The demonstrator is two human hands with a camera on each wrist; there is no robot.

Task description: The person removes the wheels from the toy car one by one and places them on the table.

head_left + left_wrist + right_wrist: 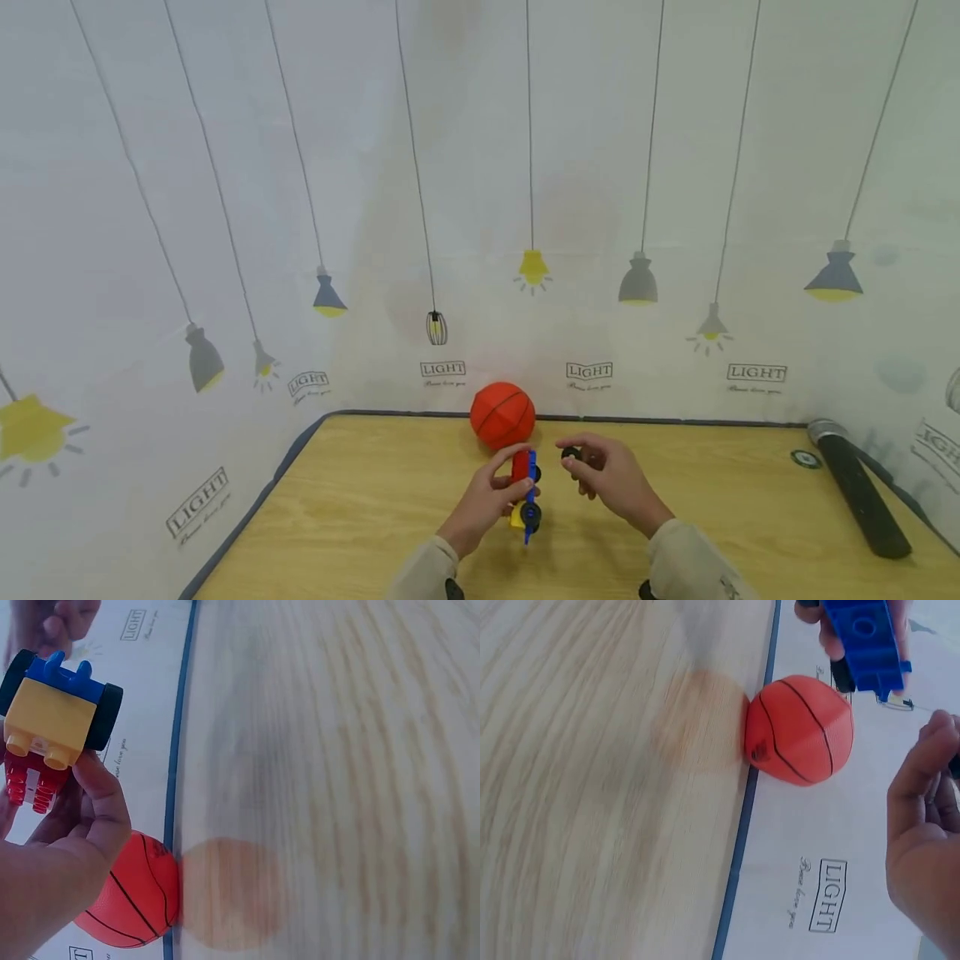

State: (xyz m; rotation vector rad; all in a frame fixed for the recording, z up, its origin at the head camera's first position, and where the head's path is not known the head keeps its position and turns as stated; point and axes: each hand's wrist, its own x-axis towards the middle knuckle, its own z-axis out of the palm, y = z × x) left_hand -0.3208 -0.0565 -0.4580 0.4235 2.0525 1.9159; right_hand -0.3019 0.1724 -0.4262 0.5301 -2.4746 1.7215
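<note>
Above the table, my left hand (487, 502) grips a toy block car (529, 492) with a blue base, red and yellow blocks and black wheels. In the left wrist view the yellow block end of the car (52, 712) shows, with a black wheel on each side. The blue underside of the car (866, 637) faces the right wrist camera. To the right of the car and apart from it, my right hand (611, 482) pinches a small black toy wheel (572, 453) between thumb and fingers. Most of that wheel is out of frame in the right wrist view.
A red ball (502, 415) with black lines sits at the table's back edge, just beyond my hands. At the right lie a black microphone (862, 492) and a round green-and-white chip (806, 459). A white wall covering with printed lamps (577, 167) surrounds the wooden table (360, 500).
</note>
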